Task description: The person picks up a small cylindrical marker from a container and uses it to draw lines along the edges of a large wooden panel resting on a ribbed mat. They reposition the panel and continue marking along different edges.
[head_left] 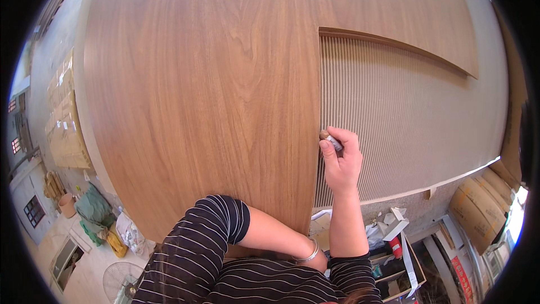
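Observation:
My right hand (341,160) is raised against the wall and pinches a small crayon-like stick with a brown tip (329,138). The tip touches the vertical seam where the walnut-coloured wood panel (197,95) meets the beige fluted panel (416,118). My left arm is bent across my chest in a striped sleeve, with a silver bangle on the wrist. Only the edge of my left hand (320,262) shows, tucked low behind my right forearm, and its fingers are hidden.
Cardboard boxes (481,208) lean at the lower right. An open box of tools and white scraps (394,242) sits below the fluted panel. A floor fan (118,281), green bags (93,211) and a bucket (67,205) lie at the lower left.

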`<state>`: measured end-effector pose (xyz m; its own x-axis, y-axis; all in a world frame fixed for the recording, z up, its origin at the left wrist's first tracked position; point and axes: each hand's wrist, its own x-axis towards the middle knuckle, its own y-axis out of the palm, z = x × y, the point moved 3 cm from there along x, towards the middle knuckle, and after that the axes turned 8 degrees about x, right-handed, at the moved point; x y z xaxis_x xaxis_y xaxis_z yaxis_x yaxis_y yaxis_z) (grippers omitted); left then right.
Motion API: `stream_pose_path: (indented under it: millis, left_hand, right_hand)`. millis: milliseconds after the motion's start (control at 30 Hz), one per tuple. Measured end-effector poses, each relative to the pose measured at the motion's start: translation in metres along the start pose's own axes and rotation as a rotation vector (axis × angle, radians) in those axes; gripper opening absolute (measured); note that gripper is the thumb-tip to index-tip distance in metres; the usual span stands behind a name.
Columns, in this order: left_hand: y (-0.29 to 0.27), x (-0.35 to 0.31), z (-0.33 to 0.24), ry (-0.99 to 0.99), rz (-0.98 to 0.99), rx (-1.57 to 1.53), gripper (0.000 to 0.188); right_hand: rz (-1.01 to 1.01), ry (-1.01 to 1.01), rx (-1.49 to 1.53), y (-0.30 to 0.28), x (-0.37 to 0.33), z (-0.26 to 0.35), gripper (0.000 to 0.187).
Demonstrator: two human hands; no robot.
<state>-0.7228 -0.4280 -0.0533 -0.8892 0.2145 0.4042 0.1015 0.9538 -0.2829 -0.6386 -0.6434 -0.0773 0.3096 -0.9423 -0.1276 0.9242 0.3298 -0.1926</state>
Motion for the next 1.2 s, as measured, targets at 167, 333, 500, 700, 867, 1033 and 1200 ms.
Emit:
stream_pose_path:
  millis: [167,333,500,700,867,1033,1200]
  left_hand:
    - [-0.009,-0.002,-0.003,-0.038,0.043,-0.004,0.031]
    - [-0.008,-0.001,-0.001,-0.008,-0.028,-0.019,0.026]
    - [-0.005,-0.002,0.002,-0.019,-0.035,-0.001,0.023]
    - [0.000,0.002,0.005,-0.017,0.013,0.013,0.030]
    - [-0.007,-0.003,-0.001,-0.023,0.043,0.006,0.029]
    - [0.000,-0.001,0.004,-0.059,0.045,0.002,0.030]
    - [-0.001,-0.004,0.003,-0.090,0.067,-0.059,0.034]
  right_hand:
    - [0.044,-0.073,-0.012,0.001,0.004,0.003,0.018]
    - [0.024,-0.034,-0.023,0.002,0.009,0.007,0.018]
    - [0.053,-0.030,-0.030,0.001,0.007,0.006,0.018]
    - [0.059,-0.022,-0.033,0.001,0.011,0.009,0.017]
    - [0.134,-0.031,-0.058,-0.004,0.002,0.005,0.019]
    - [0.013,0.269,0.438,0.004,-0.001,-0.007,0.020]
    - [0.078,0.360,0.244,0.022,0.007,-0.001,0.015]
